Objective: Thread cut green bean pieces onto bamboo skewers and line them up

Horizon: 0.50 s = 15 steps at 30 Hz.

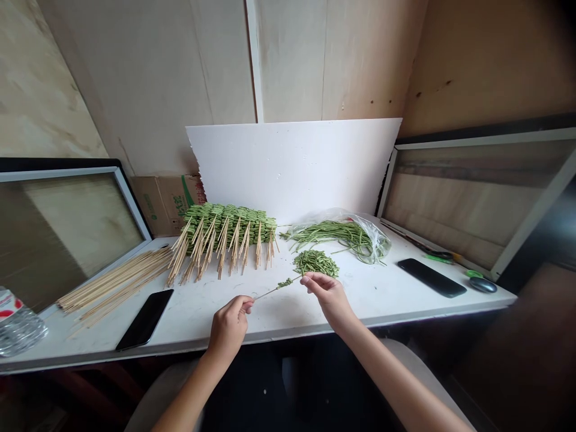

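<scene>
My left hand (231, 321) is closed around the near end of a thin wooden skewer (266, 294). A few short green bean pieces (285, 282) are threaded partway along it. At the skewer's far end, my right hand (327, 295) pinches what looks like another green bean piece (302, 275) against the tip. Just behind that hand lies a heap of cut green beans (315, 263). Farther back on the left, filled bean skewers (225, 225) are stacked high, their bare stick ends pointing toward me.
Loose skewers (119, 277) lie on the white table (288, 321) at left, near a phone (144, 319) and a water bottle (18, 327). Long beans in a plastic bag (342, 234) sit behind the heap. Another phone (431, 277) and a mouse (482, 284) lie right.
</scene>
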{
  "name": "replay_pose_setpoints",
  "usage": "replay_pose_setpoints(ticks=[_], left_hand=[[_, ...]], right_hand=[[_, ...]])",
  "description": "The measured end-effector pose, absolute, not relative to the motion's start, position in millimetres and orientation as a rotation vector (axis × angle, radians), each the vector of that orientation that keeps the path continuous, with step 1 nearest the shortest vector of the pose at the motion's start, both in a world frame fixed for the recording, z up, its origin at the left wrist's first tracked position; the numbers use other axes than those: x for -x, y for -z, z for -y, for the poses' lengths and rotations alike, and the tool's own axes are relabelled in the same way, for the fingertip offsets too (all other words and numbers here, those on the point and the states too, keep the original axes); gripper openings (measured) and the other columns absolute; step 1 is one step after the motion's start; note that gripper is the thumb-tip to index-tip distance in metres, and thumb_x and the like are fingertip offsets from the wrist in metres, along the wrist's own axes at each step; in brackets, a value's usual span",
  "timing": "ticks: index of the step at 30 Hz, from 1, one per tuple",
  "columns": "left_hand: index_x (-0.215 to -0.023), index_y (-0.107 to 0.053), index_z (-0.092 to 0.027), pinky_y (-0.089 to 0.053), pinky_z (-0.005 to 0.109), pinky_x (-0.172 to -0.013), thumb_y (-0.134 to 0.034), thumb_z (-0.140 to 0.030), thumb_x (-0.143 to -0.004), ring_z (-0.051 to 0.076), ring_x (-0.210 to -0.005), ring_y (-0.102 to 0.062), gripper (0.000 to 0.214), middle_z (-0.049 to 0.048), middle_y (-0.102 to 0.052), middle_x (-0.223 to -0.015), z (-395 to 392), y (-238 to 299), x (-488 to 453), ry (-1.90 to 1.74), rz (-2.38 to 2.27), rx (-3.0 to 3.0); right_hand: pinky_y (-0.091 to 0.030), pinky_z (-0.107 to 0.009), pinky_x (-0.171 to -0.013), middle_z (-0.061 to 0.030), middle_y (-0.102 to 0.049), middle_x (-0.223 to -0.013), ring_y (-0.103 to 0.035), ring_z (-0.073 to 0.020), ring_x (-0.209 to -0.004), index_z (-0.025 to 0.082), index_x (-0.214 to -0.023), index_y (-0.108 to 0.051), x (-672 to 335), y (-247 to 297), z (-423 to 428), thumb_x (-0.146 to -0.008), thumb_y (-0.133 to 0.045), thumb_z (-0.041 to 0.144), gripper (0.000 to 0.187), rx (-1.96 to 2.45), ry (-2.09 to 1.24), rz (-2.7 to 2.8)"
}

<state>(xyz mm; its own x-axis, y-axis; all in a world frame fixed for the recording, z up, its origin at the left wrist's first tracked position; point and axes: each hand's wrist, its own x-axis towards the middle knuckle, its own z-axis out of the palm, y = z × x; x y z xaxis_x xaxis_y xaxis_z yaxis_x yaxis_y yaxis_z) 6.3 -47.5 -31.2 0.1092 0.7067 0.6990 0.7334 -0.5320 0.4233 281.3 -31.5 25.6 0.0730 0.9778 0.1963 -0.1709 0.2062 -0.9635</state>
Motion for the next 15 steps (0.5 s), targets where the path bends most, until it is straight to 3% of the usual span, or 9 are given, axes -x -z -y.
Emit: replay_pose_setpoints(ticks=[8,15], left_hand=[[-0.088,-0.064,-0.023,-0.055,0.026,-0.069,-0.050,-0.010,-0.094,0.020,-0.079,-0.076,0.020,0.0008,-0.079,-0.086,50.5,23.4,-6.5,1.352,1.520,2.165],[-0.092,-0.064,-0.023,-0.057,0.027,-0.071,-0.043,0.004,-0.082,0.019,-0.080,-0.077,0.035,-0.0001,-0.077,-0.081,50.0,23.9,-5.7,1.375,1.450,2.228]], right_hand=[[-0.046,-0.033,-0.075,-0.0064,-0.076,-0.097,-0.062,-0.0222,-0.086,0.023,-0.081,-0.081,-275.1,-24.5,35.3,-0.074,-0.084,0.051,0.029,0.982,-1.110,1.159],[-0.047,-0.035,-0.079,-0.0060,-0.076,-0.097,-0.064,-0.0251,-0.092,0.023,-0.083,-0.079,-275.9,-22.8,35.0,-0.075,-0.083,0.051,0.030,0.986,-1.039,1.201]])
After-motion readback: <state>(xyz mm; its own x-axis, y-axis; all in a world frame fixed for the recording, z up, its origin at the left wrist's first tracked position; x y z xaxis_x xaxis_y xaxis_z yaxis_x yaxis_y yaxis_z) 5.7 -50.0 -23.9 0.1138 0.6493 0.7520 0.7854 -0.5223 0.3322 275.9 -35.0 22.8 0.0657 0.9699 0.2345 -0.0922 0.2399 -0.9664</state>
